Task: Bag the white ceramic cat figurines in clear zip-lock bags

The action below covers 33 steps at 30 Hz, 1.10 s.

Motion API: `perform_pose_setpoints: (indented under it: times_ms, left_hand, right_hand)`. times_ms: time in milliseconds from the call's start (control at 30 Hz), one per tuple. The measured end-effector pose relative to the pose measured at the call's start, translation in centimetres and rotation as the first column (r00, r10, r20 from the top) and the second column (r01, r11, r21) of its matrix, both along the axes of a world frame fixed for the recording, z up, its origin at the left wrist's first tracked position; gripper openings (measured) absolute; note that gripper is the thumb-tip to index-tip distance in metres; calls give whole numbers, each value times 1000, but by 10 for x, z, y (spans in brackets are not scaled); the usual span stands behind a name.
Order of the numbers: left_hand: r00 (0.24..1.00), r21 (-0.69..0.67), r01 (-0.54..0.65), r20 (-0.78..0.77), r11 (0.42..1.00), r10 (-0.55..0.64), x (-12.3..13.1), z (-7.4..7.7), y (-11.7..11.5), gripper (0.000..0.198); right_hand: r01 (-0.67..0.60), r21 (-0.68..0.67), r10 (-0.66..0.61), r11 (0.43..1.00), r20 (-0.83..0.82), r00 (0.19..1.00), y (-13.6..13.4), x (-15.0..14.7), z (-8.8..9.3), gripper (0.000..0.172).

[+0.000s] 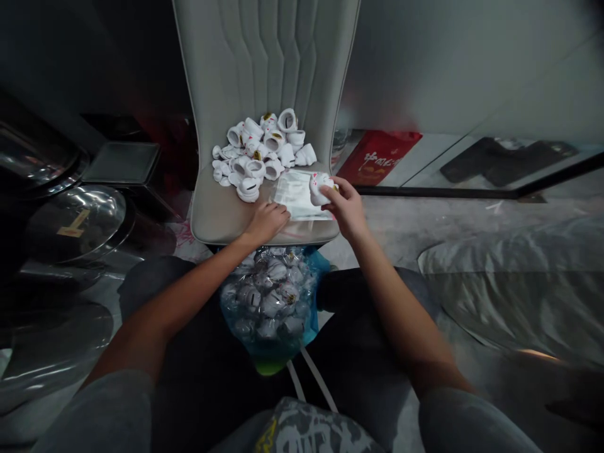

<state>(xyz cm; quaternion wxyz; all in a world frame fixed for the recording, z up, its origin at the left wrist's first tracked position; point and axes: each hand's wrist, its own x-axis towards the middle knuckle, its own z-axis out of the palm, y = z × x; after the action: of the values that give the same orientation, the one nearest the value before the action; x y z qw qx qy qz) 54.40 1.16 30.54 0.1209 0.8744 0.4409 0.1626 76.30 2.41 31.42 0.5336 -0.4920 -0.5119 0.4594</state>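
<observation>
A pile of small white figurines [257, 154] with gold and pink marks lies on the seat of a pale grey chair [221, 217]. My right hand [346, 204] is closed around one white figurine [318, 187] held above a stack of clear plastic bags [295, 195]. My left hand [267, 221] rests on the near edge of that stack, fingers curled on the plastic. Between my knees sits a blue bag [271, 296] filled with wrapped figurines.
Shiny metal lids and trays [70, 220] crowd the floor at the left. A red box [380, 156] lies beyond the chair on the right. A grey cushion or mattress [519, 283] fills the right side.
</observation>
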Motion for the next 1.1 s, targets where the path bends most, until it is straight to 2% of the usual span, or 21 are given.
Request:
perform_pose_setpoints:
  times_ms: [100,133,200,267,333,367,400,467,600,700,833,900,967,1033,1100]
  left_hand:
    - [999,39,-31,-41,999,33,8,1,4,22]
    - [998,49,-44,-51,998,47,10,2,5,21]
    - [994,48,-97,-55,994,99,11,1,8,18]
    - [988,15,-152,-17,988,152,11,0,11,15]
    - [985,-34,-162,56,986,164,9,-3,13,16]
    - [983,-58,-151,98,987,156,7,-4,15,18]
    - [978,-79,-139,143,987,149,5,-4,16,19]
    - [957,-135,-139,236,981,168,2,-4,18,17]
    - [898,-279,-174,349,944,268,-2,4,19,16]
    - [901,-248,-168,353,954,251,-2,8,16,15]
    - [921,-167,-159,330,973,207,-3,7,13,17]
    - [925,-168,-143,329,975,192,-5,5,12,17]
    - [922,-185,-133,337,974,190,-6,4,12,16]
    - [922,-191,-130,338,973,190,-7,3,12,15]
    - [930,-181,-129,320,975,182,-7,3,11,14]
  right_hand:
    - [-59,-68,58,996,-22,998,-7,0,-4,50]
    - [-71,-32,72,997,34,997,-10,0,-4,50]
    - [-137,121,101,983,264,959,-18,-2,0,48]
    - [-314,260,117,913,570,813,-26,-4,6,41]
    - [-504,278,98,818,796,598,-32,-6,11,31]
    - [-565,263,79,782,857,509,-33,-7,12,28]
    - [-597,253,56,761,891,450,-34,-8,12,27]
    - [-613,258,15,747,915,403,-32,-10,8,28]
    - [-581,290,-36,760,912,409,-25,-17,-6,30]
    - [-568,320,-29,758,887,461,-24,-24,-11,33]
    - [-623,359,163,694,765,623,-25,-29,-6,47]
    - [-581,384,227,718,659,717,-25,-26,-3,56]
    - [-522,386,224,760,598,769,-22,-20,-2,59]
    - [-498,378,185,781,621,762,-19,-13,-3,57]
    - [-492,369,115,789,698,707,-16,-8,-7,54]
